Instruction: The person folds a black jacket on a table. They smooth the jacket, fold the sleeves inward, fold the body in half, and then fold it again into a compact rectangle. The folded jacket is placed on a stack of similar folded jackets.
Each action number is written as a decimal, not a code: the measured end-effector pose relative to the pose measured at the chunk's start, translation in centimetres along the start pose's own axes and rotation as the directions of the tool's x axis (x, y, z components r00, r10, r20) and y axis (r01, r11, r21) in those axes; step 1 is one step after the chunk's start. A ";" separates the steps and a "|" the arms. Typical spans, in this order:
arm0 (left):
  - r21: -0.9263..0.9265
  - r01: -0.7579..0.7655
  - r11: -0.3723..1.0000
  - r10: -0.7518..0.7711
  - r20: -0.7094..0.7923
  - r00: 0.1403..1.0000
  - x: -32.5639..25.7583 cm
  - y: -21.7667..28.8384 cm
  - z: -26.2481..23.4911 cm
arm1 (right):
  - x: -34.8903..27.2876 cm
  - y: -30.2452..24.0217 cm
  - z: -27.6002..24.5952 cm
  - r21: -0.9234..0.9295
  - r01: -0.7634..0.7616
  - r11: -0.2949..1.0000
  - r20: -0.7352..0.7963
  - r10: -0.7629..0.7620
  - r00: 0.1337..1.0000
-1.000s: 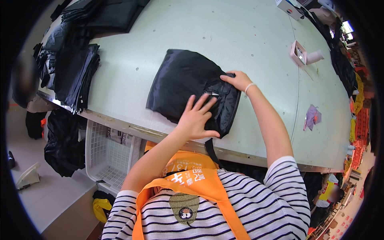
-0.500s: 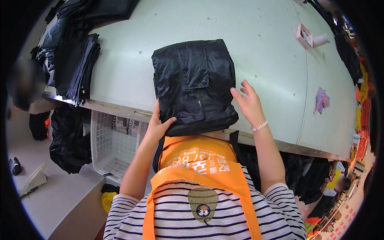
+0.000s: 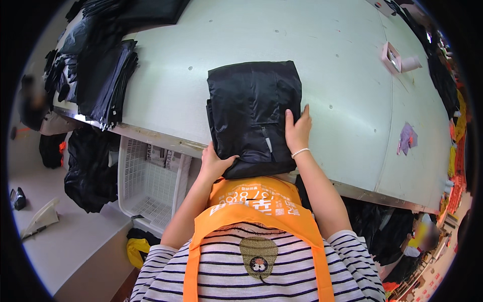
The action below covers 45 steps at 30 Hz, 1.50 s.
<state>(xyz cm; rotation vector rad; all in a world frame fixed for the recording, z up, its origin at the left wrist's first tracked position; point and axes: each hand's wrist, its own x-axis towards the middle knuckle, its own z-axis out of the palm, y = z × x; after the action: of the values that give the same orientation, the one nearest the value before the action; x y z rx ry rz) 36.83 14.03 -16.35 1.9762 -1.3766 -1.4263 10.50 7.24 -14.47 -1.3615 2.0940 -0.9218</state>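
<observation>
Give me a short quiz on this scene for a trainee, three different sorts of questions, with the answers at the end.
1. True or false: the right hand has a pale bracelet at its wrist.

2. Multiple choice: which thing are both hands touching?
A) the white basket
B) the folded black bundle
C) the purple scrap

3. Fill in the blank: from where the person stands, the left hand is at the near ____ corner of the folded black bundle.

Key: 1. True. 2. B. 3. Left.
</observation>
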 end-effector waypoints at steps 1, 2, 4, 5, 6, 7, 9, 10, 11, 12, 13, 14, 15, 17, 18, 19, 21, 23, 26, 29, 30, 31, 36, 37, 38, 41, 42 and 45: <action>-0.019 0.034 0.999 -0.033 0.075 0.997 -0.2 0.4 -0.5 | 0.0 1.2 0.5 0.078 -0.059 0.995 -0.011 0.060 0.998; -0.039 0.073 0.997 -0.067 0.147 0.987 -0.5 1.0 -1.2 | 0.0 1.1 0.3 0.083 -0.075 0.994 0.020 0.073 0.997; -0.166 0.014 0.986 0.035 0.288 0.957 -1.6 3.3 -2.6 | -0.3 0.4 -0.7 0.245 -0.261 0.934 0.196 0.216 0.956; -0.324 0.118 0.939 -0.039 0.239 0.970 -1.4 2.7 -2.2 | -0.6 0.0 -1.0 0.301 -0.325 0.897 0.270 0.247 0.931; -0.478 0.205 0.854 -0.120 0.202 0.972 -0.9 1.4 -1.6 | -0.9 0.1 -0.8 0.272 -0.334 0.903 0.271 0.261 0.926; -0.616 0.254 0.746 -0.142 0.225 0.964 -0.6 1.5 -1.4 | -1.2 0.2 -0.6 0.244 -0.342 0.908 0.266 0.277 0.924; -0.659 0.282 0.697 -0.167 0.234 0.958 -0.4 1.8 -1.4 | -1.4 0.0 -0.4 0.269 -0.316 0.910 0.266 0.245 0.932; -0.578 0.269 0.770 -0.168 0.223 0.960 -0.3 2.0 -1.4 | -1.8 -0.7 -0.6 0.318 -0.286 0.904 0.271 0.202 0.941; -0.489 0.254 0.835 -0.168 0.213 0.962 -0.3 2.1 -1.4 | -2.1 -1.1 -0.8 0.367 -0.256 0.895 0.275 0.158 0.948; -0.413 0.219 0.884 -0.153 0.187 0.970 0.2 0.9 -1.1 | -1.8 -0.7 -0.7 0.395 -0.248 0.885 0.376 0.091 0.922; -0.341 0.177 0.923 -0.147 0.112 0.983 0.0 1.5 -1.2 | -2.0 -0.9 -0.6 0.355 -0.128 0.926 0.288 0.022 0.958; -0.263 0.138 0.955 -0.133 0.037 0.990 -0.3 2.2 -1.1 | -2.5 -1.4 -0.3 0.303 -0.010 0.953 0.201 -0.054 0.978; -0.180 0.103 0.978 -0.112 -0.037 0.993 -0.5 3.0 -1.1 | -2.8 -2.0 -0.1 0.239 0.105 0.965 0.119 -0.137 0.983; 0.002 0.021 1.000 -0.020 -0.160 0.987 -0.3 3.5 -1.3 | -3.2 -4.7 -0.3 0.162 0.134 0.978 0.155 -0.159 0.975; 0.097 -0.015 0.995 0.036 -0.215 0.976 0.0 3.9 -1.6 | -3.4 -5.5 0.2 0.076 0.198 0.977 0.131 -0.206 0.970; 0.207 0.016 0.978 0.028 -0.207 0.978 0.3 5.2 -1.9 | -3.5 -6.2 0.6 -0.017 0.255 0.967 0.106 -0.252 0.962; 0.413 0.085 0.907 0.000 -0.203 0.979 1.0 8.3 -2.2 | -3.7 -7.1 2.0 -0.041 0.361 0.932 0.125 -0.354 0.927; 0.562 0.034 0.826 0.054 -0.140 0.989 1.9 9.2 -2.8 | -4.0 -9.9 3.3 -0.104 0.482 0.870 0.159 -0.464 0.872; 0.282 -0.030 0.959 0.084 -0.180 0.980 4.5 7.9 -3.5 | -3.9 -16.0 4.8 -0.366 0.499 0.786 0.351 -0.381 0.856; 0.566 -0.283 0.774 0.448 -0.174 0.877 6.9 5.5 -4.2 | -2.6 -20.2 7.9 -0.530 0.476 0.702 0.481 -0.214 0.850; 0.484 -0.448 0.752 0.574 -0.145 0.806 7.1 5.5 -4.4 | -1.9 -21.5 8.5 -0.612 0.471 0.636 0.500 -0.150 0.853; 0.385 -0.598 0.703 0.684 -0.132 0.718 6.9 5.2 -4.8 | -1.5 -22.9 9.4 -0.688 0.470 0.552 0.517 -0.082 0.852; 0.103 -0.548 0.830 0.534 0.136 0.835 5.6 5.7 -7.9 | 1.6 -20.3 16.7 -0.894 0.444 0.062 0.438 -0.092 0.894; 0.191 -0.521 0.832 0.488 0.194 0.851 5.2 7.1 -10.8 | 1.7 -19.5 17.4 -0.904 0.427 0.014 0.422 -0.133 0.897; 0.275 -0.485 0.830 0.430 0.238 0.871 5.0 7.1 -13.7 | 1.0 -21.0 16.5 -0.852 0.504 0.140 0.488 -0.134 0.863; 0.307 -0.432 0.848 0.529 -0.526 0.666 12.4 2.4 -24.1 | -0.3 -22.3 15.3 -0.817 0.569 0.098 0.553 -0.148 0.820; 0.528 -0.398 0.750 0.661 -0.579 0.477 14.4 2.5 -29.5 | -0.4 -22.5 15.0 -0.837 0.545 0.055 0.535 -0.133 0.834; 0.799 -0.120 0.589 0.728 -0.461 0.508 18.9 -3.3 -40.6 | -0.6 -23.3 14.9 -0.813 0.577 0.081 0.565 -0.133 0.814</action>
<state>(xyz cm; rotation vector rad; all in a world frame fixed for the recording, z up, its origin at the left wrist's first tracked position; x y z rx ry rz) 74.03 -10.55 -11.05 1.9090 -1.8857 0.3243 35.08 -2.88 -6.88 -2.5190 1.9793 0.9028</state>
